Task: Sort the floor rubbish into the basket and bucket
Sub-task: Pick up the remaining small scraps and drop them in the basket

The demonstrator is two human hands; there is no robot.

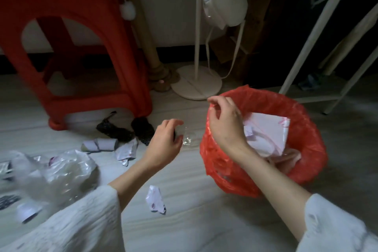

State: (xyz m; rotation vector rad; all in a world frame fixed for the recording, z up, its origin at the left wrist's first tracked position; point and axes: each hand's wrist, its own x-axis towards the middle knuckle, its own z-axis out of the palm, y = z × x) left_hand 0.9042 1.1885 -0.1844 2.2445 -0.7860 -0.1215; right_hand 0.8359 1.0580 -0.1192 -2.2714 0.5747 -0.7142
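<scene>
A basket lined with a red plastic bag (306, 120) stands on the floor at the right, with crumpled white paper (266, 131) inside. My right hand (225, 125) is over its near-left rim, its thumb and fingers pinching the bag's edge. My left hand (165, 143) is low over the floor just left of the basket. Its fingers curl on a small clear plastic wrapper (189, 139). On the floor lie a crumpled paper scrap (155, 197), a torn paper packet (126, 150), rolled paper tubes (100, 144) and black mesh pieces (122, 132).
A crumpled clear plastic bag (61, 170) with blurred scraps around it lies at the lower left. A red plastic stool (81, 32) stands behind the rubbish. A white stand with a round base (196, 84) and a white rack's legs (306, 47) are behind the basket.
</scene>
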